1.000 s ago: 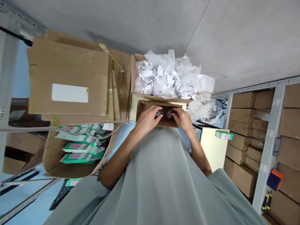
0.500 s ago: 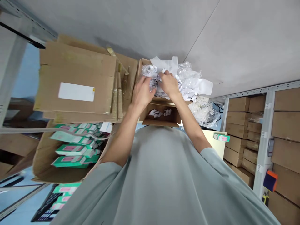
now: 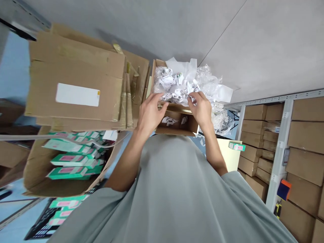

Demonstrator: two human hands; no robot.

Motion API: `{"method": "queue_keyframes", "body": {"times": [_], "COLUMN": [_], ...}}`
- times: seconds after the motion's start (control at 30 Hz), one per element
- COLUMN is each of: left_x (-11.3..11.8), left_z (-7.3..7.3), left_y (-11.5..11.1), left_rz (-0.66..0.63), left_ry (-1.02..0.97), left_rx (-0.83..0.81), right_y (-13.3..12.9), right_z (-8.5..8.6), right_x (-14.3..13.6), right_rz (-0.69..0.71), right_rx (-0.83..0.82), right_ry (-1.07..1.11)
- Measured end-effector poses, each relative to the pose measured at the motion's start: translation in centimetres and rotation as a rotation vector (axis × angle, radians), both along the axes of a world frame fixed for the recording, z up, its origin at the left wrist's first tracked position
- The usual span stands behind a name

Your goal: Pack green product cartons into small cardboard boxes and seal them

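Observation:
My left hand [image 3: 151, 110] is at the near left edge of an open cardboard box [image 3: 153, 76] filled with crumpled white paper [image 3: 177, 92]. Its thumb and fingers are apart, with nothing visible between them. At the near right of the same box, my right hand [image 3: 201, 109] has thumb and forefinger pinched on a bit of the paper. Between my forearms, close to my body, stands a smaller open cardboard box [image 3: 178, 130]. A few scraps of crumpled paper [image 3: 169, 120] lie inside it.
Flattened cardboard boxes [image 3: 76, 67] are stacked at left, above a large carton [image 3: 32, 175] of green-and-pink packets [image 3: 68, 171]. Bubble wrap [image 3: 206, 81] and shredded paper [image 3: 219, 118] lie to the right. Shelves of brown boxes [image 3: 306, 135] stand at far right.
Both hands have drawn back from the middle of the crumpled paper toward my body. The right hand has also shifted right, and the view has moved slightly.

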State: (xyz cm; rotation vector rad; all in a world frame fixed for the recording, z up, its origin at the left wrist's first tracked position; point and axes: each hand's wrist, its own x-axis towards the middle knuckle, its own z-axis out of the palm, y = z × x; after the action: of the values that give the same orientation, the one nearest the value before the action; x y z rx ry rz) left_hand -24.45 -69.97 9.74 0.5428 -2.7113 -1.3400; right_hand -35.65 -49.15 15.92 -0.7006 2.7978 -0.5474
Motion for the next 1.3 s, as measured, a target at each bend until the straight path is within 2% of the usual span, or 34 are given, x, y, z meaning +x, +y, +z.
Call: {"method": "queue_keyframes", "body": {"times": [0.07,0.13,0.23,0.37,0.53,0.6,0.77,0.9,1.0,1.1,1.2,1.3], "left_x": [2.3,4.5,7.1,8.9,9.4,9.2,8.4,8.4,9.1,9.9,10.5,11.0], "left_z": [-0.3,-1.3,-3.2,-4.9,-5.6,-5.9,-6.1,-5.1,-4.0,-3.1,-2.6,-2.5], "left_y": [-0.2,-0.4,-0.5,-0.1,-0.1,-0.1,0.3,1.7,3.9,7.7,13.4,20.9], "left_rz": [0.022,0.053,0.062,0.006,-0.021,-0.021,0.014,0.033,-0.004,-0.06,-0.161,-0.31], "left_ry": [-0.026,-0.066,-0.157,-0.234,-0.252,-0.27,-0.353,-0.358,-0.311,-0.244,-0.169,-0.132], "left_rx": [-0.002,-0.008,0.001,0.013,0.002,-0.005,-0.076,-0.12,-0.123,-0.139,-0.138,-0.134], "right_y": [1.4,2.3,2.6,3.1,6.1,7.3,8.7,10.3,13.5,18.5,24.7,31.2], "right_z": [0.4,-0.3,-2.5,-5.1,-6.1,-6.6,-8.3,-8.4,-7.8,-7.4,-7.6,-8.0], "right_x": [2.6,4.9,7.6,9.8,12.0,12.9,14.3,15.3,17.4,21.2,26.6,32.9], "right_rz": [-0.022,-0.023,-0.06,-0.191,-0.521,-0.598,-0.621,-0.632,-0.663,-0.719,-0.843,-1.029], "right_rx": [-0.042,-0.035,0.043,0.133,0.286,0.337,0.371,0.341,0.264,0.16,0.053,-0.036], "right_ry": [-0.041,-0.11,-0.216,-0.235,-0.129,-0.131,-0.201,-0.205,-0.163,-0.106,-0.045,0.001]}}
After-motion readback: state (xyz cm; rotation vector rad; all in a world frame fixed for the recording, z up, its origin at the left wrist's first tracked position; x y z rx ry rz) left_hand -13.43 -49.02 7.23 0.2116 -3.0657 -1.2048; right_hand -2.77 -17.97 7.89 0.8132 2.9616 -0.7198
